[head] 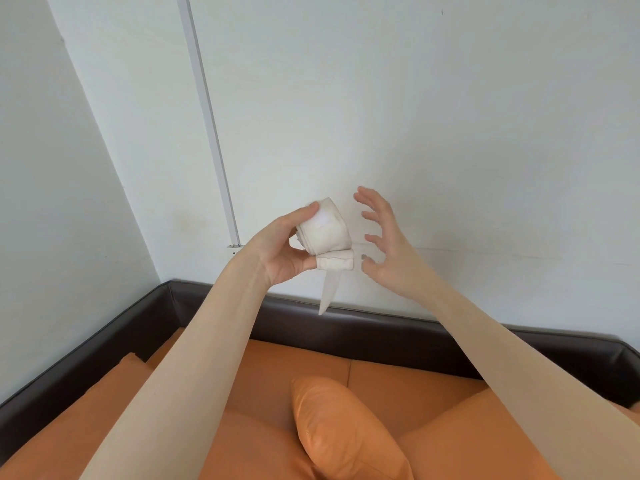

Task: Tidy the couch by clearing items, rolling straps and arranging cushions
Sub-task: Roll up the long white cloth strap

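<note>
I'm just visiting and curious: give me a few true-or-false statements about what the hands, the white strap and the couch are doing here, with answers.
1. The left hand holds the rolled white strap. True.
2. The right hand grips the roll tightly. False: its fingers are spread open beside the roll, not closed on it.
3. A loose tail of strap hangs below the roll. True.
4. The strap lies on the couch seat. False: it is held up in front of the white wall.
5. An orange cushion sits on the orange couch seat. True.
</note>
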